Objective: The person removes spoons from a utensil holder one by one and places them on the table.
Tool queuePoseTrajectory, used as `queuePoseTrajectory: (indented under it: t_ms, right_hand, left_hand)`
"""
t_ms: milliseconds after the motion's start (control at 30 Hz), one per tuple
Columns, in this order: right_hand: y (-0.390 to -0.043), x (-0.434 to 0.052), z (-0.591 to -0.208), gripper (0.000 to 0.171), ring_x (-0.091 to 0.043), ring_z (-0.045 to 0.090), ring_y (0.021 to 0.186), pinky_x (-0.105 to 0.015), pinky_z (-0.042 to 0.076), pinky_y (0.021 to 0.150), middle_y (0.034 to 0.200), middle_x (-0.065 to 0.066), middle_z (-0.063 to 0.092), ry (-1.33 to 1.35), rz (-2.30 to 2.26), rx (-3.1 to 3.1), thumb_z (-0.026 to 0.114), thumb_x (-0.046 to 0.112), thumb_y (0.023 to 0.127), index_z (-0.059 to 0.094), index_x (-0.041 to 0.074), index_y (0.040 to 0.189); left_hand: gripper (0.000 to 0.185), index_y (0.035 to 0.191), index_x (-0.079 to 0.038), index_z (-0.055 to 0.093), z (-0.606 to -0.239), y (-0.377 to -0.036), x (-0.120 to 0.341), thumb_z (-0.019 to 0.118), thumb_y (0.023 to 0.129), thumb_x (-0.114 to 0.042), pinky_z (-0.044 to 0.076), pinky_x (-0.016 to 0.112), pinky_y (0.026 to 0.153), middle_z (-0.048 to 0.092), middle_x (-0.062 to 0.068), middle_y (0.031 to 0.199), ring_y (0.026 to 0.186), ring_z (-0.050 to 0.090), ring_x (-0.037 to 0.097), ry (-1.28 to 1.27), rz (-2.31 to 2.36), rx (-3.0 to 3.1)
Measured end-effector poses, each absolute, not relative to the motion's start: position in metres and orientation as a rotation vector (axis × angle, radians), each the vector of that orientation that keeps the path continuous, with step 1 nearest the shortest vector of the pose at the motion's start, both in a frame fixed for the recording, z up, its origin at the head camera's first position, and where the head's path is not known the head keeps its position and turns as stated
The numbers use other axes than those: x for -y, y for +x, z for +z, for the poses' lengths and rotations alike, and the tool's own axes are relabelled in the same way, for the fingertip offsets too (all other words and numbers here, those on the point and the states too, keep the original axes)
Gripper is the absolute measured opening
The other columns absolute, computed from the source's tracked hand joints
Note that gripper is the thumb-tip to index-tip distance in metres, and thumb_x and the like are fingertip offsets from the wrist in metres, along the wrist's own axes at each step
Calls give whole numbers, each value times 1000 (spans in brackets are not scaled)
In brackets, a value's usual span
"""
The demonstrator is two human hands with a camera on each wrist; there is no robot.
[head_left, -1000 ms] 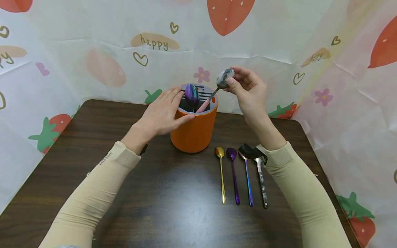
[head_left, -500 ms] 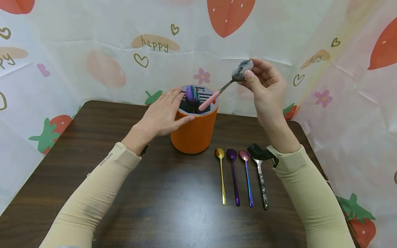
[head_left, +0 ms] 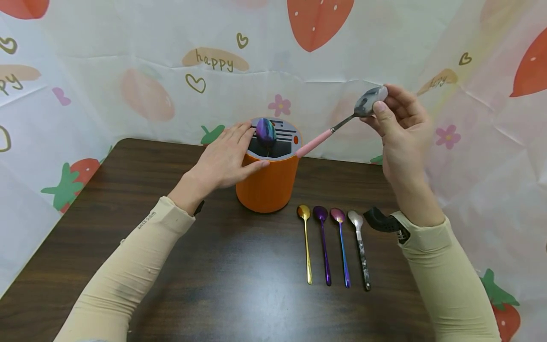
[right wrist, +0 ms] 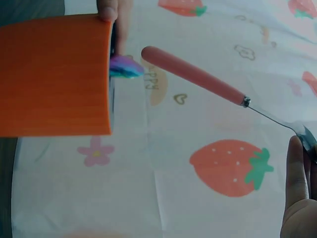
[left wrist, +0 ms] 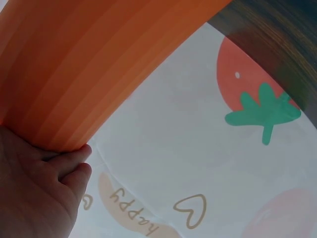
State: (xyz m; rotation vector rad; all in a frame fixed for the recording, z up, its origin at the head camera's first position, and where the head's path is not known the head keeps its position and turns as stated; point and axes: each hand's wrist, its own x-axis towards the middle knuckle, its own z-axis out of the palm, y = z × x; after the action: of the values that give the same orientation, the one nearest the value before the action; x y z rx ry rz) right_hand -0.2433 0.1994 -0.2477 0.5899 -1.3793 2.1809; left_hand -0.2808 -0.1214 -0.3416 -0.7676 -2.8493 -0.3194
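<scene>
Dark table (head_left: 239, 285), holder (head_left: 268, 183) hiding iridescent spoon's (head_left: 265, 133) handle

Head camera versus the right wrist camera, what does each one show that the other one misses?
Only the head view shows the table, four spoons lying in a row, and the left hand resting on the orange holder. Only the right wrist view shows the pink handle's tip clear of the holder, with a gap between them. Both show the holder, the rainbow spoon standing in it, and the right hand pinching the bowl of the pink-handled spoon.
</scene>
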Motion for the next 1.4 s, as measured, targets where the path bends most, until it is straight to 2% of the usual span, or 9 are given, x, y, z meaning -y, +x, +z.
queuePoseTrajectory:
  t_ms: [233,567,700,867,1200,1400]
  right_hand:
    - [-237,-222,-260,29,-25,68,75,-33,64,71,93,-19,67,498,2229,1355,72,-14,89,67,-15,118]
    - [-235,-247,-293,24,-18,67,78,-24,61,70,92,-12,70,354,2179,1485,69,-13,93,71,-13,117]
    - [-233,-256,-306,25,-16,65,78,-21,59,68,89,-8,69,283,2187,1562,70,-11,93,73,-11,117]
    - [-230,-266,-323,24,-14,66,82,-20,59,73,90,-7,69,222,2189,1671,71,-7,93,74,-8,118]
    - [-228,-290,-357,20,-10,68,81,-19,59,73,92,-1,75,234,2197,1919,69,-4,97,77,-1,115]
    - [-228,-307,-373,17,-8,68,84,-19,59,78,95,1,75,178,2238,2087,70,2,99,77,4,114]
  left_hand:
    - [103,163,-1,28,-342,-281,121,39,97,-79,12,52,129,18,15,172,159,15,33,-762,-316,2857]
    - [103,163,-1,28,-343,-281,120,39,97,-79,12,53,129,17,15,173,159,15,33,-770,-321,2862]
    - [103,163,-1,27,-343,-281,120,39,97,-79,11,53,129,16,14,173,159,15,33,-765,-318,2867]
    - [103,163,-1,27,-343,-280,120,38,97,-79,11,53,129,16,14,173,159,15,33,-762,-314,2864]
    - [102,163,-2,27,-342,-280,120,39,97,-78,11,52,129,16,13,173,159,15,33,-759,-328,2863]
    - [102,163,-1,27,-342,-280,121,39,98,-78,10,52,129,17,13,173,159,15,33,-758,-322,2861]
